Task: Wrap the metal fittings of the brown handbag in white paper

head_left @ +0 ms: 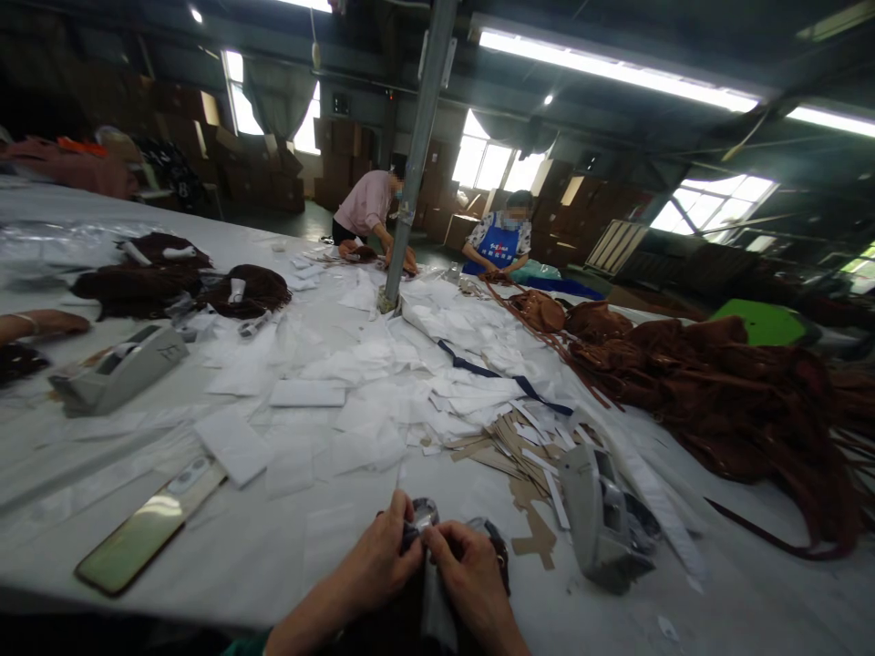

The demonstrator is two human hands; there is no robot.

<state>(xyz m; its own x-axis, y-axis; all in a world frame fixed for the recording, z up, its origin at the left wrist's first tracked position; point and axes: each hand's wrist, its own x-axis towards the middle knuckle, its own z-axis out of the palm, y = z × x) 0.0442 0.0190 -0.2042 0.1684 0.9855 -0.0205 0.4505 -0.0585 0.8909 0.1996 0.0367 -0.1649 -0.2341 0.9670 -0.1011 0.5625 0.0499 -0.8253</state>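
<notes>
At the table's near edge, my left hand (388,554) and my right hand (473,567) are close together, both with fingers pinched. Between their fingertips is a piece of clear, shiny plastic wrap (425,512) around a dark part. A pale strip of the wrap (437,606) hangs down between the hands. Below and behind them lies a dark brown item, mostly hidden by my hands and in shadow. Nearest my right hand are cut cardboard pieces (537,528) and a grey tape dispenser (602,519).
White paper sheets (369,364) cover the middle, around a metal post (416,164). Brown leather-like bags (738,401) are piled right. A phone (140,538), another tape dispenser (119,364) and dark bags (246,290) lie left, near another person's hand (51,323). Two people stand opposite.
</notes>
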